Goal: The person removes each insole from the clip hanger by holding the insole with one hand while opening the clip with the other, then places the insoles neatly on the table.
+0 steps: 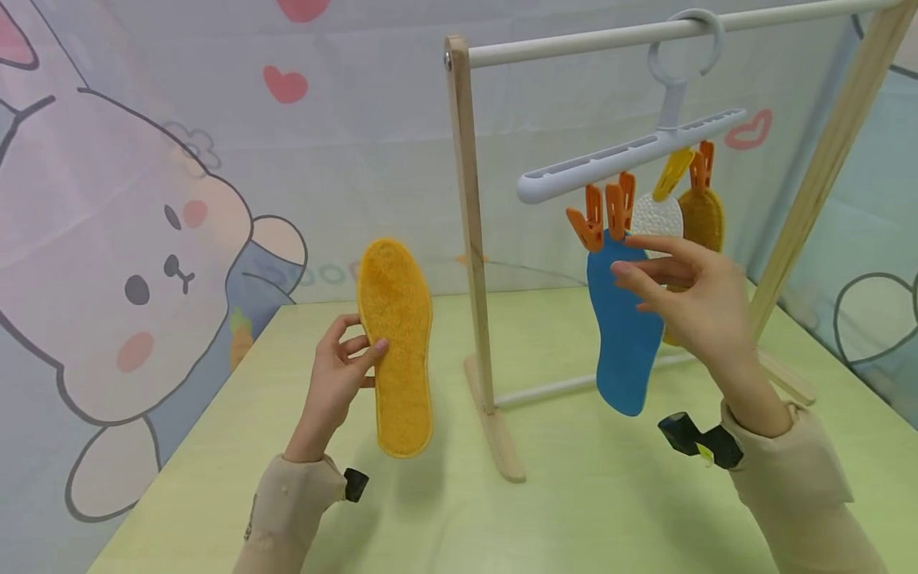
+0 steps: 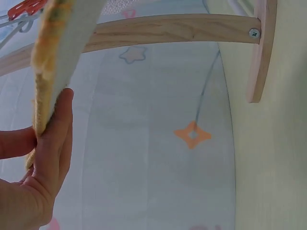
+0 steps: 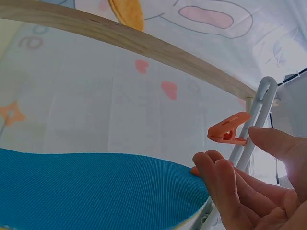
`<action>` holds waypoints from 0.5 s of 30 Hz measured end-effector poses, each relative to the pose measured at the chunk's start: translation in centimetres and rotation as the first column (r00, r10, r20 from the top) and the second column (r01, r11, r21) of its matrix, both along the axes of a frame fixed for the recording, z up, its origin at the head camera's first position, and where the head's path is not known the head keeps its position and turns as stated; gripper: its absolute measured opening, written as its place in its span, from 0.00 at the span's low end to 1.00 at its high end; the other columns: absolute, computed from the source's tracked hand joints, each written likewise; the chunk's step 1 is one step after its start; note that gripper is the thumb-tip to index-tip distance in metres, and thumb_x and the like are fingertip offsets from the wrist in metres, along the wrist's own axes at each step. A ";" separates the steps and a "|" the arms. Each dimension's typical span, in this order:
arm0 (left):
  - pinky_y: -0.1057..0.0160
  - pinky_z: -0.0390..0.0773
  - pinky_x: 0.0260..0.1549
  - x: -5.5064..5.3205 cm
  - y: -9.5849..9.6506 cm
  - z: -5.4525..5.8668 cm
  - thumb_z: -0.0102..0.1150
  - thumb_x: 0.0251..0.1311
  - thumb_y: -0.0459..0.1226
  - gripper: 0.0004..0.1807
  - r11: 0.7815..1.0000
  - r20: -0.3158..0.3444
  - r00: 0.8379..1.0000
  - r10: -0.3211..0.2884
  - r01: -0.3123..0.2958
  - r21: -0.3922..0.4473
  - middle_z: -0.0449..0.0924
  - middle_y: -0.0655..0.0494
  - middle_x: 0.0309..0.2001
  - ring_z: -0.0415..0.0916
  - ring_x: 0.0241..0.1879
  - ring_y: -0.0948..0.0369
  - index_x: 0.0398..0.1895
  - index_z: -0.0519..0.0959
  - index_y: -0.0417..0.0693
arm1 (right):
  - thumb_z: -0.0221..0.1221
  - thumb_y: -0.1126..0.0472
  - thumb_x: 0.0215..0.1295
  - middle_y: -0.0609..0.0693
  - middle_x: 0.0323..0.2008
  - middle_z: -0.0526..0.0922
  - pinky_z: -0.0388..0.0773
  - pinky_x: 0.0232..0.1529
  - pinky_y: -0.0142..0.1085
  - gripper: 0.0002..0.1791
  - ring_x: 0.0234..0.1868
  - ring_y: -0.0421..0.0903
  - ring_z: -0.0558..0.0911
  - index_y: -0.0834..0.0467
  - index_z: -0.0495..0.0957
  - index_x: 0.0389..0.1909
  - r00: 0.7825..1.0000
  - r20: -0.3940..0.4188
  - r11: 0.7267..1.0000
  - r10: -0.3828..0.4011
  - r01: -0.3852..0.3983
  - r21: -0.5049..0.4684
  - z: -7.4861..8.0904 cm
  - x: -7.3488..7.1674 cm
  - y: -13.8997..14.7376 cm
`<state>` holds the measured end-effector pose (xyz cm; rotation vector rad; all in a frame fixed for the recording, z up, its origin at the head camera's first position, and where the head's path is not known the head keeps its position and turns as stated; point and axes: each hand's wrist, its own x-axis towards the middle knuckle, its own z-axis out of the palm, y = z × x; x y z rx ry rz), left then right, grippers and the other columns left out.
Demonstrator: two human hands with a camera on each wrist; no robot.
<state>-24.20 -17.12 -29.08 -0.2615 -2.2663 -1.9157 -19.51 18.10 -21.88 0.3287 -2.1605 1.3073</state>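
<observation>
My left hand (image 1: 337, 367) grips a fuzzy yellow insole (image 1: 398, 351) by its edge, thumb on the fuzzy face, the insole upright above the table. In the left wrist view the insole (image 2: 48, 62) shows edge-on with a pale back. My right hand (image 1: 688, 295) is beside the top of a blue insole (image 1: 625, 335), thumb and fingers apart, nothing between them. The blue insole hangs from an orange clothespin (image 1: 615, 211) under a white hanger (image 1: 631, 155). Another orange clothespin (image 3: 229, 128) hangs there with nothing in its jaws.
A rack with wooden posts (image 1: 469, 223) and a white rail (image 1: 574, 46) carries the hanger. Behind the blue insole hang a white textured piece (image 1: 658, 222) in a yellow clothespin (image 1: 672, 175) and a brown-yellow insole (image 1: 704, 219). A pale green table (image 1: 559, 502) lies below.
</observation>
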 end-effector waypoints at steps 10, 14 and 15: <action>0.61 0.81 0.28 -1.2 -0.8 -1.4 0.52 0.59 0.32 0.24 0.998 0.133 0.991 -0.013 0.020 -0.054 0.78 0.47 0.43 0.79 0.29 0.68 0.58 0.61 0.41 | 0.58 0.56 0.57 0.21 0.25 0.78 0.76 0.24 0.22 0.21 0.28 0.25 0.80 0.59 0.74 0.51 0.998 0.000 0.997 -0.061 0.061 -0.044 -0.7 -0.1 1.8; 0.60 0.81 0.31 -1.8 -1.2 -2.0 0.52 0.59 0.31 0.27 0.995 0.192 0.981 -0.012 0.030 -0.091 0.72 0.36 0.51 0.78 0.31 0.66 0.61 0.58 0.41 | 0.57 0.58 0.59 0.24 0.26 0.79 0.76 0.25 0.22 0.19 0.28 0.26 0.81 0.58 0.74 0.51 0.999 -0.007 0.996 -0.045 0.044 -0.077 -1.0 -0.1 2.4; 0.59 0.81 0.32 -1.9 -1.4 -2.2 0.52 0.59 0.31 0.28 0.994 0.204 0.979 -0.017 0.038 -0.099 0.71 0.35 0.52 0.78 0.33 0.66 0.62 0.57 0.40 | 0.57 0.58 0.59 0.24 0.27 0.79 0.76 0.25 0.23 0.18 0.28 0.27 0.81 0.58 0.75 0.50 0.999 -0.007 0.995 -0.042 0.041 -0.089 -1.1 -0.2 2.6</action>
